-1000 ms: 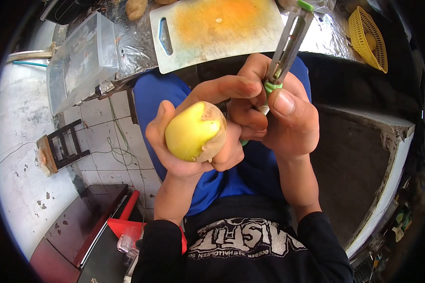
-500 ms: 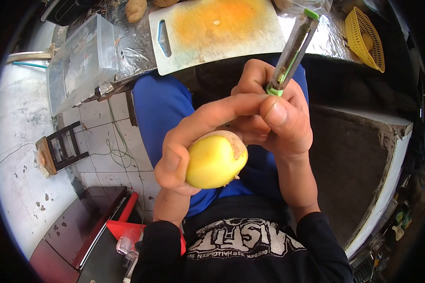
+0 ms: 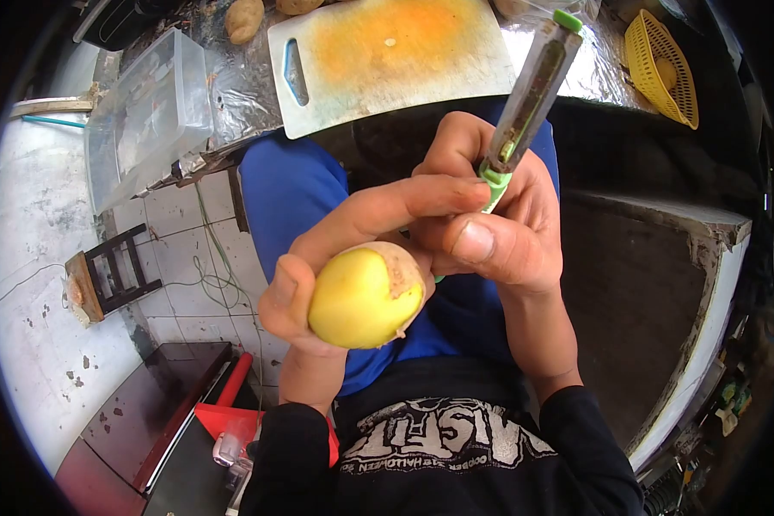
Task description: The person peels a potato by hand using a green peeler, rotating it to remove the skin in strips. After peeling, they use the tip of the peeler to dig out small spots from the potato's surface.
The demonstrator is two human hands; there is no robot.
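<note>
A partly peeled potato (image 3: 357,301), yellow with a patch of brown skin on its right side, rests in my left hand (image 3: 344,228). The left fingers curl round it, and the index finger reaches over to the handle of a peeler. That peeler (image 3: 529,103) has a green end and handle and a long metal blade, and it points up and to the right. My right hand (image 3: 507,232) is wrapped round its handle, close beside the potato. Both hands are above my lap.
A stained white cutting board (image 3: 318,103) lies on the foil-covered table ahead. To its left stand a clear plastic container (image 3: 193,86) and a whole potato (image 3: 244,21). A yellow basket (image 3: 641,64) holding something round sits at the right.
The potato and my left hand have moved slightly left. My right thumb has shifted down and left, showing more of the peeler's green handle.
</note>
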